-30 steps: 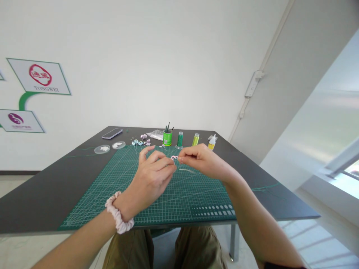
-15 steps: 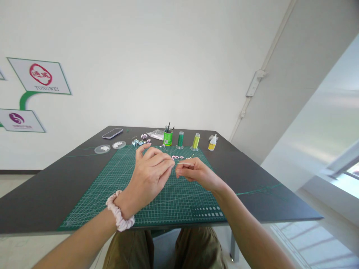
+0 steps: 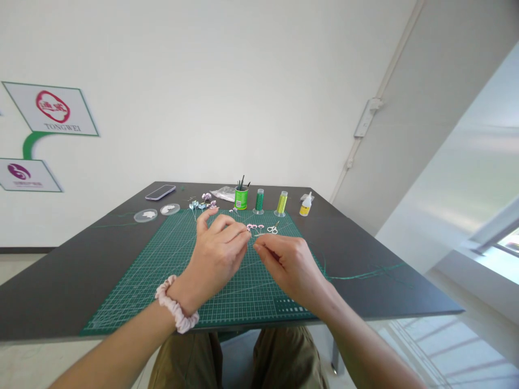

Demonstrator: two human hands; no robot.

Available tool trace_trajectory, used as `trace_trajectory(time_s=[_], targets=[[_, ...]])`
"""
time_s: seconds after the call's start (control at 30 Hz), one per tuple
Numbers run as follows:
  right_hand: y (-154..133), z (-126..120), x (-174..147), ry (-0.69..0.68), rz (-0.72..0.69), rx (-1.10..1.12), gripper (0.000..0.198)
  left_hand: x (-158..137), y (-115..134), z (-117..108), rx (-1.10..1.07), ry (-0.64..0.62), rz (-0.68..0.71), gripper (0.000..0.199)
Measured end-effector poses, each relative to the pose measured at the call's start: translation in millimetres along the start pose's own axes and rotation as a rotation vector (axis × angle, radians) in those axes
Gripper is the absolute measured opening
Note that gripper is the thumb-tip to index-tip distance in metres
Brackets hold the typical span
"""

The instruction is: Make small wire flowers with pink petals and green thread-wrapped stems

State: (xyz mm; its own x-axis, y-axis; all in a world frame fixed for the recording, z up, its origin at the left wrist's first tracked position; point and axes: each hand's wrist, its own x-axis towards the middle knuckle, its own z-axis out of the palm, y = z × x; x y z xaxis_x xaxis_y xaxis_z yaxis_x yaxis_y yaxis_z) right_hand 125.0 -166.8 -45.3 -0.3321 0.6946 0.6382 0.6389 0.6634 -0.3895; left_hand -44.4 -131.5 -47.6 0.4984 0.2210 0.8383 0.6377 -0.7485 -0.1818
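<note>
Over the green cutting mat (image 3: 162, 270), my left hand (image 3: 219, 246) pinches thumb and forefinger together, its other fingers loosely bent. What it grips is too small to make out. My right hand (image 3: 294, 265) is closed in a pinch just to the right, fingertips close to the left ones; its fingers hide whatever they hold. Small pink flowers (image 3: 255, 227) on thin stems lie just beyond the fingertips. White-handled scissors (image 3: 273, 230) rest behind my right hand, and a thin pale strip (image 3: 260, 234) shows near its fingertips.
Behind the mat stand a green can of tools (image 3: 241, 198), a dark green thread spool (image 3: 259, 201), a yellow-green spool (image 3: 282, 204) and a glue bottle (image 3: 305, 205). To the left are blue flowers (image 3: 197, 206), shallow dishes (image 3: 145, 216) and a phone (image 3: 160, 192). Loose green thread (image 3: 365, 274) lies right.
My right hand has turned over, back of the hand now upward, and come slightly nearer to me, uncovering the scissors. My left hand keeps its pinch almost in place.
</note>
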Motion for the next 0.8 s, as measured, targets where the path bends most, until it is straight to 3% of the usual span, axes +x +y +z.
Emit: trace_trajectory(time_s=[0.2,0.37,0.63,0.8], targets=[[-4,-14,14,-0.023,-0.026,-0.155,0.027,-1,2,-1,-0.002,0.01,0.037,0.011],[1,-25,30,-0.11,0.009,-0.146,0.028,-1,1,-2,-0.071,-0.013,0.035,0.011],[30,-26,47,-0.382,0.147,0.336,0.022,-1,2,-6,-0.185,-0.014,-0.018,0.016],[43,-12,43,-0.449,0.198,0.65,0.029,0,0,-8,-0.217,-0.018,-0.072,0.015]])
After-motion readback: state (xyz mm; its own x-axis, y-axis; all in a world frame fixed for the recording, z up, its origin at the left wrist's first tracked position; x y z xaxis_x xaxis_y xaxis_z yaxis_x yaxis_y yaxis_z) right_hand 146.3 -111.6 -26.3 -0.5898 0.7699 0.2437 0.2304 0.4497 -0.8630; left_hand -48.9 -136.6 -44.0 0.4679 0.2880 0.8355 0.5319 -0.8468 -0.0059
